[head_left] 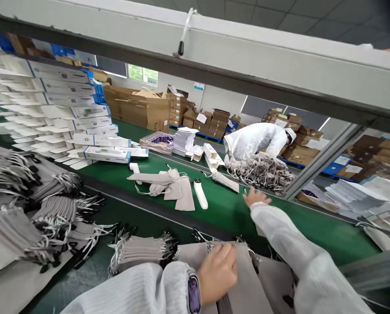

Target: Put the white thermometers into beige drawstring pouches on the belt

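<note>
My left hand point(218, 272), with a dark band at the wrist, rests curled on a stack of grey drawstring pouches point(247, 279) at the near edge; its fingers are bent onto the cloth. My right hand point(256, 197) reaches over the green belt point(224, 218), fingers spread, with nothing in it. Just left of that hand lies a filled grey pouch point(226, 182). Further left on the belt are a white handheld device point(200, 194) and several loose grey pouches point(172, 185). Another white device point(135, 171) is partly under them.
Stacked white boxes point(100, 155) stand at the left. Bundled pouches point(11, 231) cover the near left table. Across the belt, a person in white point(252, 137) bends over a pouch heap point(267, 172). A metal post point(324, 157) rises at the right, and a beam point(230, 43) crosses overhead.
</note>
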The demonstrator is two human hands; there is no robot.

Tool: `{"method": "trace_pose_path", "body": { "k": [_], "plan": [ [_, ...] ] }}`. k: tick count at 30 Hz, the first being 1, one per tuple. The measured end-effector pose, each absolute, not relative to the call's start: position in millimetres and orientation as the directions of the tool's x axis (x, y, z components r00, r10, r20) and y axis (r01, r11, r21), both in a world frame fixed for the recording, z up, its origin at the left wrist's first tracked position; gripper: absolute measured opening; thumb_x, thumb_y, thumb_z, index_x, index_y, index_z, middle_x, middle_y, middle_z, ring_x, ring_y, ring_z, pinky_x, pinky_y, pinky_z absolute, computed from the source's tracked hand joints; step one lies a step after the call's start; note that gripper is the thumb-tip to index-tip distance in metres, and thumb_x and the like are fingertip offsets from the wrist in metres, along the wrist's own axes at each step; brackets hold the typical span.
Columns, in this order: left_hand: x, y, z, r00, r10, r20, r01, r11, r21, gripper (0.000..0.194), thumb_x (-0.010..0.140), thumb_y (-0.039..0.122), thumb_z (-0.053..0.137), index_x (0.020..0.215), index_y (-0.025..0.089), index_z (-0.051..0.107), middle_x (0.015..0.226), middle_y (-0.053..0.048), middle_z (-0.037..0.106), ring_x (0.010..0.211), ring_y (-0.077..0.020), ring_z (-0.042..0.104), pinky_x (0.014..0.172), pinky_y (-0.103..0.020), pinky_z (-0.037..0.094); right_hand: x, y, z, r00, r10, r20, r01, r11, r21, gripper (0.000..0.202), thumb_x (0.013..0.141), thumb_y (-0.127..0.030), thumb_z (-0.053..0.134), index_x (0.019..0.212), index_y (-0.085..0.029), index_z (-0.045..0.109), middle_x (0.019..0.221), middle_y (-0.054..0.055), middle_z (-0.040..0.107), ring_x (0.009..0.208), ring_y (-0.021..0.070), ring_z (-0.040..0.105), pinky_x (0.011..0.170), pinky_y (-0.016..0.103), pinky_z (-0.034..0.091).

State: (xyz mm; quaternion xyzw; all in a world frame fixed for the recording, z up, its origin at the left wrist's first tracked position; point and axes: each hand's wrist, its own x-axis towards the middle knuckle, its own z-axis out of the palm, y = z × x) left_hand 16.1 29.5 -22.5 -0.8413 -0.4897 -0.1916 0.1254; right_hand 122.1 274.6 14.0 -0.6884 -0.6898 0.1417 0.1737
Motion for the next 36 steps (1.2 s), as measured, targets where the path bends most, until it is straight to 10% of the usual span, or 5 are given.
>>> {"method": "trace_pose_path", "body": {
  "k": [4, 10, 25, 32, 36],
  "plan": [
    [16, 27, -21, 0.416, 0.784, 0.461, 0.893, -0.448, -0.045, 0.017, 0.083, 0.010, 0.039, 0.095, 0.010, 0.051, 0.081, -0.005, 0.051, 0.077, -0.0178, 0.049, 0.065, -0.029, 0.041, 20, 278, -23, -0.279, 0.960, -0.002, 0.863, 0.250, -0.439, 0.057, 0.069, -0.042, 0.056, 0.120, -0.024, 0.039, 0.123, 0.009, 0.044, 0.115, 0.0262, 0.037, 0.092, 0.042, 0.028],
    [14, 28, -15, 0.343, 0.872, 0.349, 0.928, -0.372, 0.019, 0.010, 0.080, 0.007, 0.042, 0.078, 0.014, 0.048, 0.074, -0.003, 0.048, 0.072, -0.0178, 0.049, 0.068, -0.031, 0.043, -31, 284, -39, -0.389, 0.921, -0.006, 0.740, 0.309, -0.597, 0.043, 0.064, -0.038, 0.063, 0.099, -0.016, 0.050, 0.098, 0.009, 0.057, 0.096, 0.0247, 0.051, 0.083, 0.038, 0.036],
    [9, 27, 14, 0.402, 0.882, 0.248, 0.872, -0.451, 0.191, 0.018, 0.087, 0.016, 0.036, 0.077, 0.018, 0.051, 0.075, -0.003, 0.056, 0.080, -0.0206, 0.047, 0.066, -0.034, 0.036, 142, 139, 60, -0.134, 0.843, 0.521, -0.042, 0.520, -0.853, 0.030, 0.077, -0.039, 0.050, 0.096, -0.026, 0.030, 0.100, 0.004, 0.046, 0.069, 0.0115, 0.055, 0.063, 0.027, 0.047],
    [-1, 35, 61, 0.219, 0.922, 0.319, 0.718, -0.374, 0.587, 0.020, 0.089, 0.022, 0.030, 0.080, 0.018, 0.047, 0.087, -0.001, 0.043, 0.075, -0.0107, 0.049, 0.070, -0.023, 0.041, 138, 126, 50, -0.656, 0.746, 0.114, 0.071, 0.212, -0.975, 0.049, 0.080, -0.059, 0.027, 0.079, -0.016, 0.051, 0.072, 0.002, 0.052, 0.064, 0.0110, 0.050, 0.055, 0.023, 0.042],
    [-14, 38, 70, 0.174, 0.931, 0.322, 0.752, -0.337, 0.567, 0.021, 0.087, 0.029, 0.036, 0.081, 0.020, 0.053, 0.090, 0.000, 0.042, 0.075, -0.0103, 0.049, 0.068, -0.022, 0.040, 147, 107, 42, -0.652, 0.712, -0.261, 0.350, -0.023, -0.936, 0.062, 0.076, -0.066, 0.019, 0.065, -0.015, 0.051, 0.048, -0.003, 0.036, 0.037, 0.0061, 0.030, 0.031, 0.017, 0.022]
  ]
}}
